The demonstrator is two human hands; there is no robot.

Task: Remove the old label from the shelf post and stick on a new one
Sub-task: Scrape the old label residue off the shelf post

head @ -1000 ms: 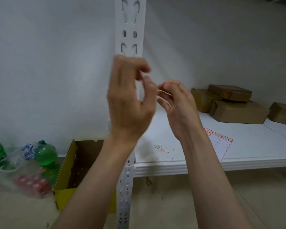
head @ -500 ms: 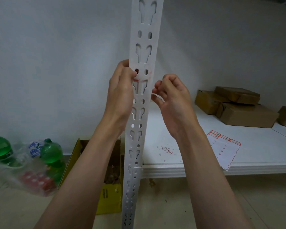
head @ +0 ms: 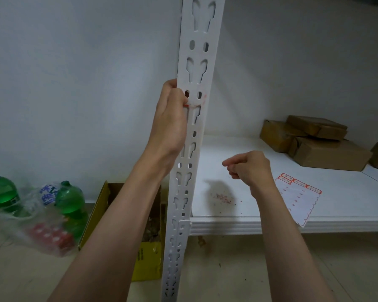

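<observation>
At frame centre, our left hand [head: 169,120] grips the white slotted metal shelf post [head: 193,136] at its red label remnant [head: 195,103], while our right hand [head: 249,168], fingers curled, hovers over the white shelf board [head: 260,212], its hold unclear.

The left hand [head: 171,118] hides the label remnant's [head: 194,103] left end; sticker sheet [head: 297,199] print is illegible.

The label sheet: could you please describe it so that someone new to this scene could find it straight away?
Start at the white shelf right of the post. The label sheet lies flat near its front edge, just right of the right hand. Unlike the brown boxes further back, it is thin white paper with red-bordered labels along its top.
</observation>
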